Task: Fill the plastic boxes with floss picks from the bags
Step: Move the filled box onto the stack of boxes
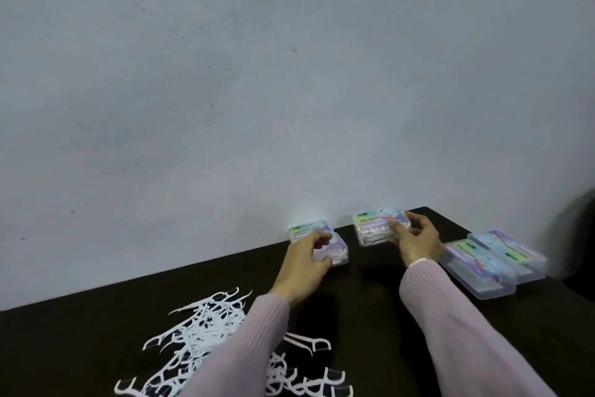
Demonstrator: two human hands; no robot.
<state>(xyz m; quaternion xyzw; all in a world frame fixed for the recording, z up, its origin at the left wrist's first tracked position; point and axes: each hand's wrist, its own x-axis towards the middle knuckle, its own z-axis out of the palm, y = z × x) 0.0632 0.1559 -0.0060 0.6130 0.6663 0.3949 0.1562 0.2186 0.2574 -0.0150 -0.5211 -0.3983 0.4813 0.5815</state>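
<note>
Against the grey wall (289,75), at the back edge of the dark table (370,293), two clear plastic boxes lay near each other, both showing white floss picks inside. The left hand (307,263) had its fingers curled over the left box (317,240), gripping it. The right hand (417,240) held the right box (376,227) by its right end, fingers bent round it. Two more clear labelled boxes (492,263) lay side by side, touching, to the right. Loose floss picks (196,332) were heaped on the near table, partly under the pink left sleeve (231,351).
</note>
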